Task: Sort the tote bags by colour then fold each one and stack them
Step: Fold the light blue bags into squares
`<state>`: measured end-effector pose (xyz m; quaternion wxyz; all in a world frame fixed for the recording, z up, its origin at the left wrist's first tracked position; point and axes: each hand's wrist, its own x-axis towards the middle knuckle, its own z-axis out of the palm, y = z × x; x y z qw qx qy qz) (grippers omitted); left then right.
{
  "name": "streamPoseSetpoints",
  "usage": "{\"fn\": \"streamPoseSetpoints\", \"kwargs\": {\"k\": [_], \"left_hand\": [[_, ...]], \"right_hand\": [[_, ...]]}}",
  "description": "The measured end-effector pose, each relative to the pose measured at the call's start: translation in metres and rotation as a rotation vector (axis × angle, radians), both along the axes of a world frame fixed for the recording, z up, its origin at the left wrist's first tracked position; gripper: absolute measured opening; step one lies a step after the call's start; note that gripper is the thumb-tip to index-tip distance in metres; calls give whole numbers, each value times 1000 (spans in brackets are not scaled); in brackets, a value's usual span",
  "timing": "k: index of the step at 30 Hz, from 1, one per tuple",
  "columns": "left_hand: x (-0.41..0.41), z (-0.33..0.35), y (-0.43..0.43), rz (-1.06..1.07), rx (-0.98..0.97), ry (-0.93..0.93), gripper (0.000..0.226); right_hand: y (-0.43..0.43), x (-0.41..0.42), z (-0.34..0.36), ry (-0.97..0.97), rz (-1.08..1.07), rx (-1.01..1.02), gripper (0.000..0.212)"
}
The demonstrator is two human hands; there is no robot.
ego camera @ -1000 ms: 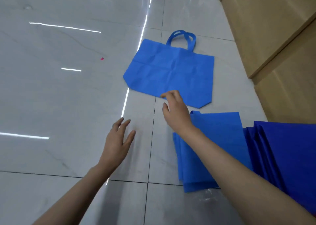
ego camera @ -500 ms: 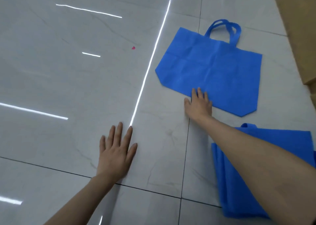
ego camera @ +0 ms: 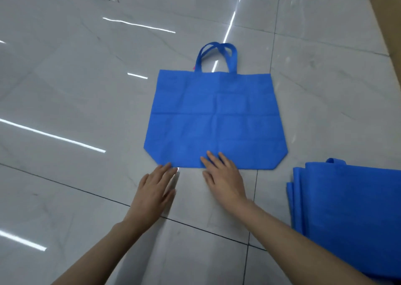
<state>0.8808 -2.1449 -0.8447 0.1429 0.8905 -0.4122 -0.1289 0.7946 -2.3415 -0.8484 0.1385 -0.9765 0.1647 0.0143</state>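
A blue tote bag (ego camera: 217, 117) lies flat and unfolded on the pale marble floor, handles (ego camera: 217, 55) pointing away from me. My right hand (ego camera: 223, 174) rests with straight fingers on the bag's near bottom edge, around its middle. My left hand (ego camera: 156, 189) lies flat on the floor, its fingertips touching the bag's near left corner. A pile of blue tote bags (ego camera: 347, 209) lies at the right, partly cut off by the frame edge.
Glossy grey marble floor tiles (ego camera: 76, 111) with bright light reflections spread to the left and far side. A tan wooden cabinet edge (ego camera: 390, 7) runs along the top right corner.
The view swung so the bag now sits square in front of me. My left hand slid forward to the bag's near left corner; my right hand stays on the bottom edge.
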Motion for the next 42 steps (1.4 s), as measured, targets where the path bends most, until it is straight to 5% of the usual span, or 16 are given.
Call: {"fn": "streamPoseSetpoints", "kwargs": {"k": [6, 11, 14, 17, 19, 22, 29, 31, 34, 38, 42], "left_hand": [[-20, -1, 24, 145, 80, 39, 70], [-18, 12, 55, 71, 2, -81, 48], [-5, 26, 73, 240, -128, -53, 35], [4, 49, 81, 503, -353, 149, 19], [11, 62, 86, 562, -431, 200, 18], [22, 72, 93, 692, -528, 299, 15], [31, 88, 88, 936, -789, 548, 29], [36, 88, 90, 994, -808, 605, 41], [37, 81, 96, 983, -755, 714, 50], [27, 55, 106, 895, -639, 772, 25], [32, 27, 107, 885, -503, 513, 21]], "right_hand": [[50, -34, -10, -231, 187, -214, 14], [57, -40, 4, -303, 144, -227, 13], [55, -56, 9, -359, 205, -169, 7], [45, -75, 26, -273, 250, -105, 52], [27, -87, 40, -225, 244, -71, 41], [-13, -99, 46, -196, 116, 57, 37], [-53, -78, 70, -287, -307, 720, 8], [-56, -65, 72, -372, -411, 805, 23], [-60, -44, 67, -456, -533, 846, 31], [-60, -11, 56, -478, -618, 783, 40], [-57, 9, 45, -360, -721, 481, 41]]}}
